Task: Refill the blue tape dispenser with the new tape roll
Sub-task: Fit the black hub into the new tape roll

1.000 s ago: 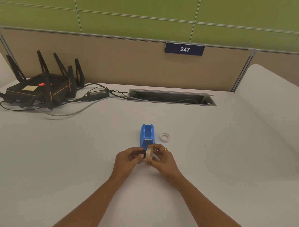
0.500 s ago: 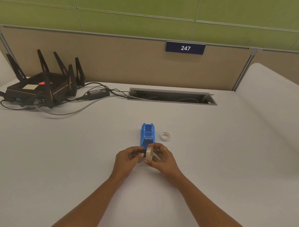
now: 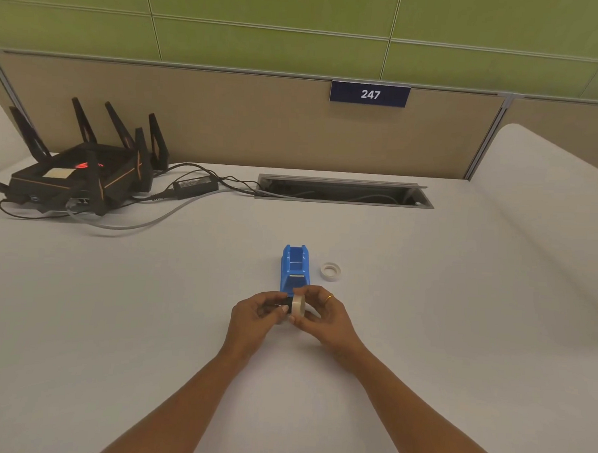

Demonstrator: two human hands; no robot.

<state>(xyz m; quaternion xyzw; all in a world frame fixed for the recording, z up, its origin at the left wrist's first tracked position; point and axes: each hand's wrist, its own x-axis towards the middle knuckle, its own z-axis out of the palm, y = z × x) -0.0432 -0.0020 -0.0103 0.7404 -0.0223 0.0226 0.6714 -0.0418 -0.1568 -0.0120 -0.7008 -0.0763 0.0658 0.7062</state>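
Observation:
The blue tape dispenser (image 3: 295, 268) stands on the white desk (image 3: 150, 305), its open cradle facing up, just beyond my hands. My right hand (image 3: 324, 318) holds a pale tape roll (image 3: 297, 305) upright on its edge, close to the dispenser's near end. My left hand (image 3: 257, 315) pinches a small black piece (image 3: 285, 304), seemingly a spindle, against the roll's left face. A small white ring (image 3: 330, 271), like a bare tape core, lies flat on the desk right of the dispenser.
A black router (image 3: 77, 175) with upright antennas, a power brick (image 3: 195, 186) and loose cables sit at the back left. A cable slot (image 3: 343, 190) is cut into the desk's rear. A beige partition with a "247" sign (image 3: 370, 93) closes the back.
The hands, the roll and the dispenser stay almost where they were. Only the fingers shift slightly around the roll.

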